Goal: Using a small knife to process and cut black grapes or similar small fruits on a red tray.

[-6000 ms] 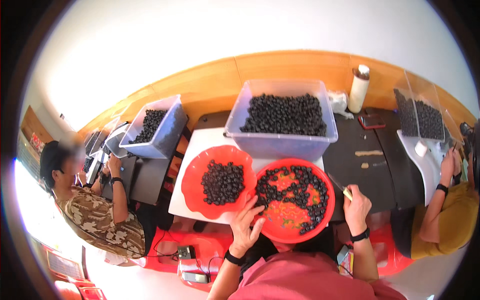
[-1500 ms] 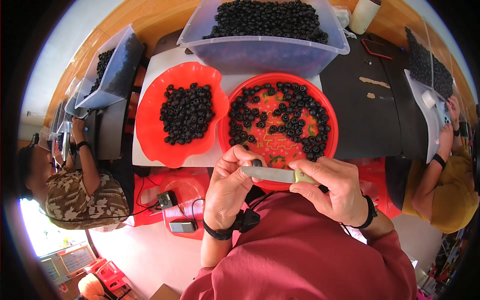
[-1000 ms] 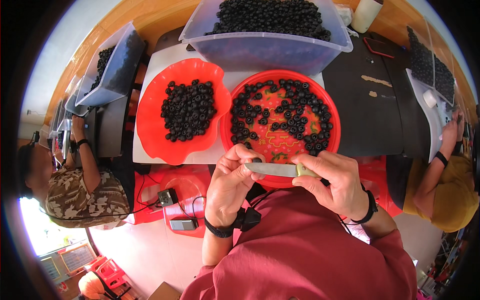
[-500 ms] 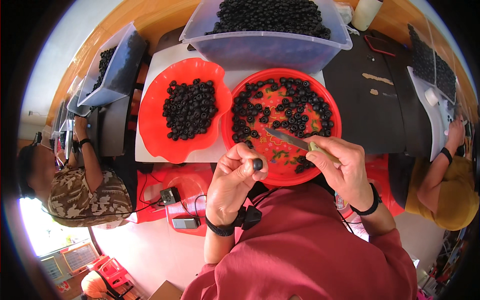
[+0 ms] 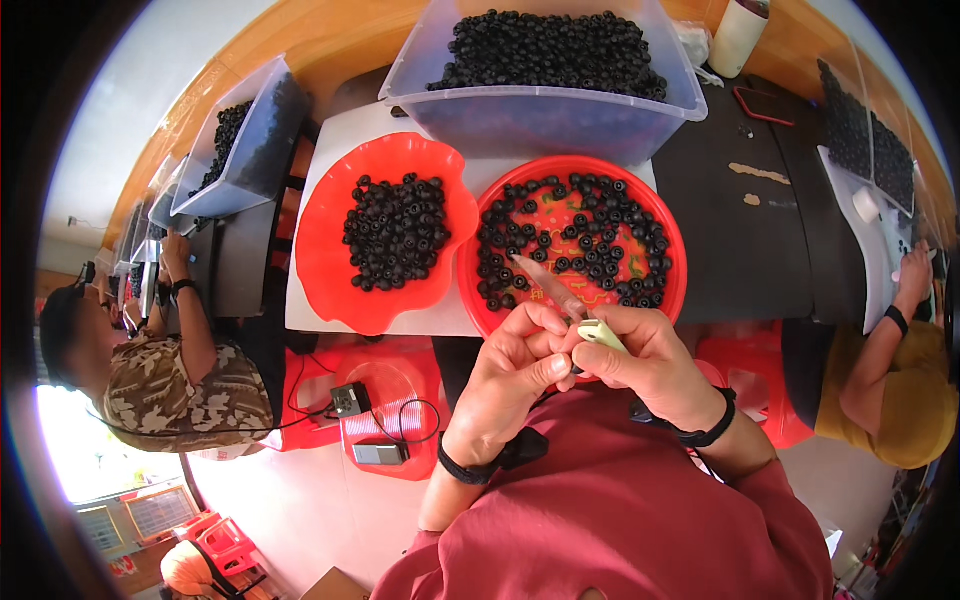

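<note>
My left hand [image 5: 510, 380] and my right hand [image 5: 665, 365] meet over the near rim of a round red basin [image 5: 679, 265]. A small round black part [image 5: 574, 370] is pinched in my left fingers, mostly hidden by them. My right hand is wrapped round the pale green handle of a small knife [image 5: 602, 336], thumb along its side. The blade points away to the left over the basin. Many small black parts, some showing a hole, lie scattered in the basin. To its left, a wavy-edged red bowl [image 5: 325, 235] holds a heap of similar black parts.
Behind the basin stands a large clear tub [image 5: 545, 125] full of black parts. A phone [image 5: 765, 105] and a pale bottle [image 5: 738, 40] are at the back right. Another person in a patterned shirt [image 5: 190, 390] works at left; one in a yellow top [image 5: 905, 410] at right.
My hands have come together, bringing the knife handle and the black part close to each other. The right hand moved left and nearer me. The whole view has shifted slightly.
</note>
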Demonstrator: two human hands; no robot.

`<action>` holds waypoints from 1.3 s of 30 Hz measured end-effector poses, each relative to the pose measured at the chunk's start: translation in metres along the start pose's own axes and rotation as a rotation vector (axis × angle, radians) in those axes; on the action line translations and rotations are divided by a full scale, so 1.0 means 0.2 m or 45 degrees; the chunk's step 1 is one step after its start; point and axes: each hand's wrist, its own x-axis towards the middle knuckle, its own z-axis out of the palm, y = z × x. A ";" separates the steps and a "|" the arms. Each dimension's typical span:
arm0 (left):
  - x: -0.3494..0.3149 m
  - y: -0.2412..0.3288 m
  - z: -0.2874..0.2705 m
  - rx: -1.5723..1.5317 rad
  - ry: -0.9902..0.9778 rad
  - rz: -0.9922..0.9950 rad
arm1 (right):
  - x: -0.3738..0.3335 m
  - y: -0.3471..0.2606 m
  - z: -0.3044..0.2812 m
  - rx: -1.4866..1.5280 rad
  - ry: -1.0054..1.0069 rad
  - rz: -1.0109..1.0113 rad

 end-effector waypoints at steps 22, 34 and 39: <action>0.01 0.03 -0.01 0.036 0.178 0.195 | -0.13 -0.03 -0.02 -1.335 0.296 -0.681; 0.01 0.03 -0.04 0.058 0.075 0.215 | -0.13 -0.03 -0.03 -1.379 0.331 -0.683; 0.00 0.04 -0.04 0.059 0.068 0.207 | -0.11 -0.03 -0.04 -1.384 0.381 -0.620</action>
